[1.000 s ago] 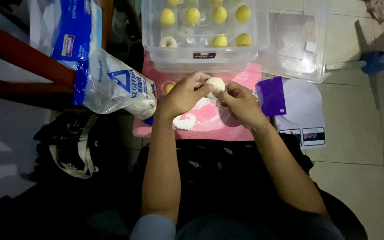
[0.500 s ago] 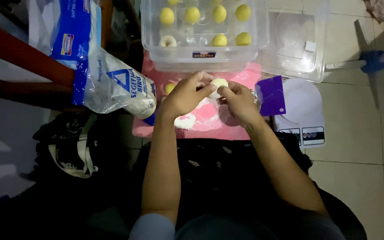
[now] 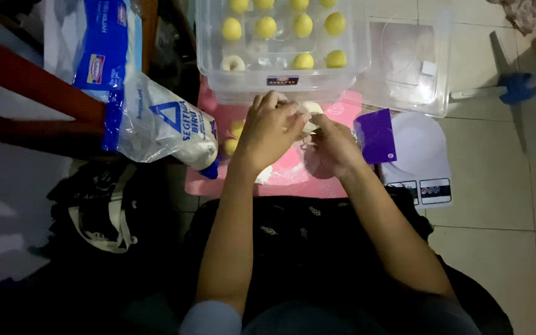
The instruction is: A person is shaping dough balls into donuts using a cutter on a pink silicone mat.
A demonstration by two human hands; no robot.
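Between both hands (image 3: 299, 133), pale dough ball (image 3: 312, 113)

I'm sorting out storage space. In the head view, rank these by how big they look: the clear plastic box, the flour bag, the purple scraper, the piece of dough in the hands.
1. clear plastic box and flour bag: look close in size, not ranked
2. purple scraper
3. piece of dough, partly hidden by the left hand and right hand

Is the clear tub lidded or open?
Open. The tub has no cover, so the yellow balls inside show directly. The lid lies flat on the floor to its right.
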